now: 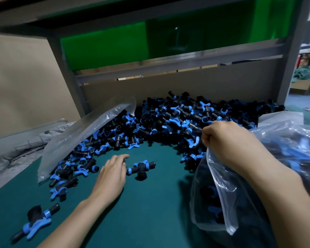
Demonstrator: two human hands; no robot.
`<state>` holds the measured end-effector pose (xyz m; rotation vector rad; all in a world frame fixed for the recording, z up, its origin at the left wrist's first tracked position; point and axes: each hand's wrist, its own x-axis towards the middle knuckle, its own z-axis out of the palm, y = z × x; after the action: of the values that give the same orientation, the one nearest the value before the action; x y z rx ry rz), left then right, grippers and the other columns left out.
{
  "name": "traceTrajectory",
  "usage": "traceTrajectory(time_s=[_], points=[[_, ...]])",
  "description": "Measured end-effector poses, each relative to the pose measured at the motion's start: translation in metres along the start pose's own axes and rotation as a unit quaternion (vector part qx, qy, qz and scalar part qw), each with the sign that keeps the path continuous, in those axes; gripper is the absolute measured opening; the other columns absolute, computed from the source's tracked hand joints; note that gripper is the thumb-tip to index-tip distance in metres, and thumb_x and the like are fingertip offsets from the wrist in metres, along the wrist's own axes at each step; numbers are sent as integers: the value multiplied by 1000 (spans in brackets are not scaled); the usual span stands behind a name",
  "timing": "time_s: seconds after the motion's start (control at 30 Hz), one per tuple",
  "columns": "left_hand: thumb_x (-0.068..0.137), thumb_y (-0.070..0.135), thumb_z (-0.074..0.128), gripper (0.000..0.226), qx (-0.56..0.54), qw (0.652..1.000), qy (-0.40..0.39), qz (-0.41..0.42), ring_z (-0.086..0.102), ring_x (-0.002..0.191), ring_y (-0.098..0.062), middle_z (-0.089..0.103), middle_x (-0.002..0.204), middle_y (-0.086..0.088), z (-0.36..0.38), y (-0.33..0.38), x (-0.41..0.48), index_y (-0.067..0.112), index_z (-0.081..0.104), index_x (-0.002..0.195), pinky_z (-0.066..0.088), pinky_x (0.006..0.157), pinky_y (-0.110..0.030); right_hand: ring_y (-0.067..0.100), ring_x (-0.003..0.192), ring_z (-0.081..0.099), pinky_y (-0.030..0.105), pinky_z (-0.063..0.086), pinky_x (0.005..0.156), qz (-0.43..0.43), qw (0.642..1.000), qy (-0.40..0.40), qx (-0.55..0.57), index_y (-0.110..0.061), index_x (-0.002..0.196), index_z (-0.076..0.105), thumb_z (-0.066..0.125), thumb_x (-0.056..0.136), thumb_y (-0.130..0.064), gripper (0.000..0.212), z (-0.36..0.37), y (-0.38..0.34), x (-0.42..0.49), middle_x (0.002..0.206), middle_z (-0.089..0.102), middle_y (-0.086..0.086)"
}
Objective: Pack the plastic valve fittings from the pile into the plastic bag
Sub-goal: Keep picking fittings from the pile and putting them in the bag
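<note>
A big pile of black and blue valve fittings (177, 119) covers the back of the green table. One loose fitting (141, 168) lies just right of my left hand (113, 174), whose fingers stretch flat towards it, fingertips close to it. My right hand (227, 140) grips the rim of a clear plastic bag (220, 199) and holds it up at the right; dark fittings show inside it.
An empty clear bag (82, 133) lies over the left side of the pile. A loose fitting (36, 221) sits near the front left. More filled bags (293, 144) stand at the far right. Bare green table (150, 203) lies between my arms. A grey frame and cardboard wall back the pile.
</note>
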<state>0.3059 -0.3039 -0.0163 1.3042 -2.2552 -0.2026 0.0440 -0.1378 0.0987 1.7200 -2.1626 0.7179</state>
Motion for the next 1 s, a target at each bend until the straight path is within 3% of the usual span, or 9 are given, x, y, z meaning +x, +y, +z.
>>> traceTrajectory(time_s=[0.13, 0.27, 0.5, 0.63, 0.73, 0.83, 0.93, 1.0], points=[[105, 28, 30, 39, -21, 998, -39, -46, 40, 125, -11, 52, 133, 6, 8, 3, 2, 24, 44, 141, 37, 105, -35, 18, 78, 50, 27, 24, 55, -3, 1000, -5, -1, -29, 61, 46, 41, 82, -6, 31, -1, 1, 0, 78, 51, -11], [101, 25, 39, 36, -31, 997, -10, -76, 39, 116, -9, 54, 123, 11, 17, 2, -7, 25, 45, 136, 38, 101, -34, 17, 77, 50, 28, 25, 55, -1, 1000, -6, 0, -28, 62, 47, 42, 82, -6, 31, -1, 1, 0, 76, 51, -12], [100, 29, 46, 20, -48, 997, -3, -66, 33, 102, -3, 52, 114, 20, 19, 5, -10, 36, 51, 118, 31, 96, -29, 16, 80, 51, 30, 27, 61, -1, 1000, -7, -2, -29, 63, 48, 41, 82, -6, 30, 0, 1, 0, 80, 52, -13], [99, 29, 52, 17, -97, 993, 3, -65, 44, 97, -3, 54, 102, 23, 22, 8, -10, 40, 52, 111, 39, 90, -27, 17, 81, 54, 30, 29, 63, -3, 1000, -11, 5, -29, 62, 48, 40, 81, -6, 31, 1, 2, 1, 81, 53, -12], [96, 24, 60, 8, -288, 949, 43, -120, 53, 71, -4, 60, 82, 11, 27, 21, -9, 32, 61, 98, 42, 61, -14, 17, 82, 54, 30, 30, 64, -4, 1000, -11, 3, -30, 62, 47, 40, 82, -6, 32, 1, 3, 1, 82, 53, -13], [96, 25, 60, 9, -435, 883, 84, -158, 59, 67, -1, 68, 78, 11, 35, 48, -8, 23, 68, 93, 44, 62, -11, 17, 82, 55, 30, 29, 62, -4, 1000, -10, -1, -29, 63, 48, 41, 80, -5, 30, 2, 3, 0, 83, 54, -12], [99, 23, 55, 20, -545, 813, 95, -183, 54, 59, -3, 65, 68, 8, 48, 81, -10, 14, 69, 89, 44, 55, -14, 18, 83, 54, 30, 30, 63, -2, 1000, -12, -6, -28, 63, 48, 41, 79, -5, 30, 2, 2, -1, 83, 54, -11], [100, 23, 54, 19, -563, 801, 91, -181, 54, 61, -3, 66, 69, 7, 52, 94, -12, 12, 68, 91, 45, 56, -15, 19, 83, 54, 30, 31, 64, -2, 1000, -13, -9, -29, 62, 48, 42, 80, -5, 30, 2, 2, 0, 84, 54, -11]])
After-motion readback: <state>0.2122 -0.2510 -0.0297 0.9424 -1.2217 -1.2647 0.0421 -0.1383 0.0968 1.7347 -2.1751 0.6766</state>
